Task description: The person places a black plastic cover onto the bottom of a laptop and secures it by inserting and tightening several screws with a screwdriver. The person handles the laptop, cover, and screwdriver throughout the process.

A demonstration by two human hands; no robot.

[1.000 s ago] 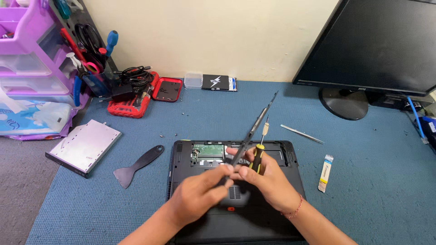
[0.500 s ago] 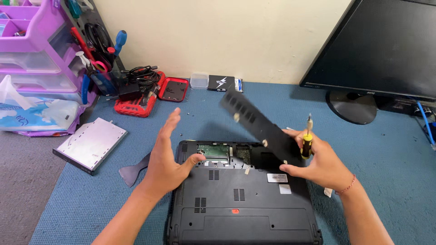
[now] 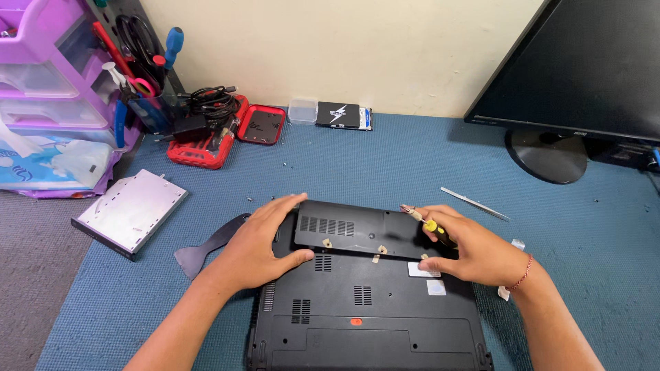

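- Centre frame, on blue worktop (image 3: pixel 385 165): black laptop (image 3: pixel 364 316), underside up.
- Cover panel (image 3: pixel 357 230): on laptop's upper edge, grasped at both ends.
- Left hand (image 3: pixel 265 237): grip pinching panel's left end.
- Right hand (image 3: pixel 474 251): grip clenched on screwdriver (image 3: pixel 430 223), fingers touching panel's right end.

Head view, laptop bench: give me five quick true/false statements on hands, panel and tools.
1. Both hands hold the black cover panel over the upturned laptop. True.
2. The left hand also holds a screwdriver. False: the yellow-and-black screwdriver is in the right hand.
3. A silver optical drive lies left of the laptop. True.
4. The black pry tool lies on top of the panel. False: it lies on the blue mat, by the left wrist.
5. The tweezers lie on the mat, untouched. True.
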